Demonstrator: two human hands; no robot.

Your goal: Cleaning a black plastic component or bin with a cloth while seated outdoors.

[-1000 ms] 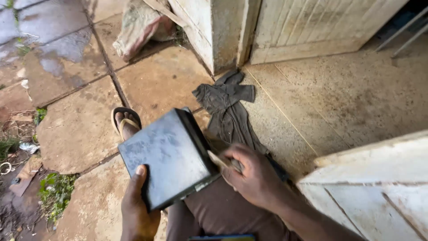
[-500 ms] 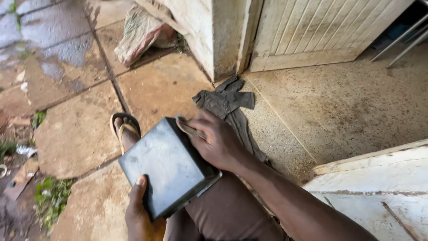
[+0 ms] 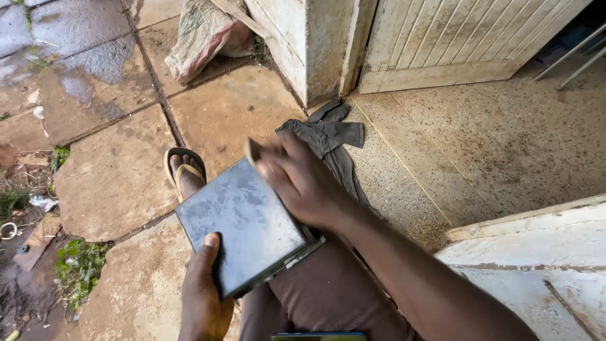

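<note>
Fingers first: my left hand (image 3: pixel 203 293) grips the near corner of the metal box (image 3: pixel 245 226), thumb lying flat on its top face, the other fingers hidden underneath. The box is a flat, square, dull grey thing, tilted and propped on my thigh, above the stone floor (image 3: pixel 113 183).

Far left: weeds (image 3: pixel 76 268) and litter along the edge of the paving, wet patches on the slabs further out. A sandal (image 3: pixel 183 167) on my foot shows just past the box's far edge.

Middle: my right hand (image 3: pixel 297 183) lies on the far right corner of the box, blurred. Its fingers look loosely curled; I cannot tell whether they pinch anything, though something pale shows at the fingertips. Top face looks smeared and streaky, so by my reading the surface is only partly worked over, with most of it left.

Behind the hand: a dark grey cloth (image 3: pixel 331 136) crumpled on the floor, apart from the box. A sack (image 3: pixel 205 35) lies against the wall further back.

Right: white slatted door (image 3: pixel 467 38), speckled concrete step, a painted white board (image 3: pixel 536 252) near my arm.
</note>
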